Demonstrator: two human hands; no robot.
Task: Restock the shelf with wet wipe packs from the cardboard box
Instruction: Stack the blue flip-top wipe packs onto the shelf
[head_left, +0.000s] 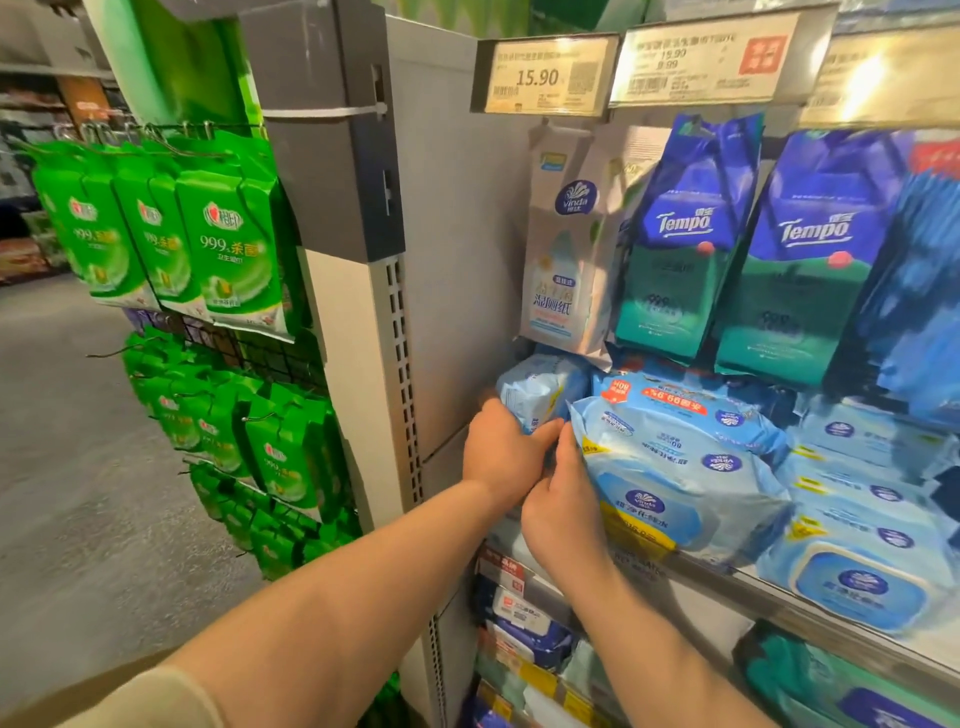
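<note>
Your left hand (498, 457) curls its fingers round one small pale-blue wet wipe pack (540, 391) at the grey metal shelf's (779, 592) left end. Your right hand (563, 512) grips one large light-blue soft pack (680, 467) beside it. Two blue Tempo bags (691, 244) hang above.

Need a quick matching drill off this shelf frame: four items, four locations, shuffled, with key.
Items:
1. green packs
2. Tempo packs
3. left hand
4. 15.90 price tag

Locations:
A. on the shelf edge at the top
B. on a small light-blue pack on the shelf
C. on hooks on the rack outside the upright
D. hanging above the light-blue stacks

Pairs: 1-C, 2-D, 3-B, 4-A
</note>
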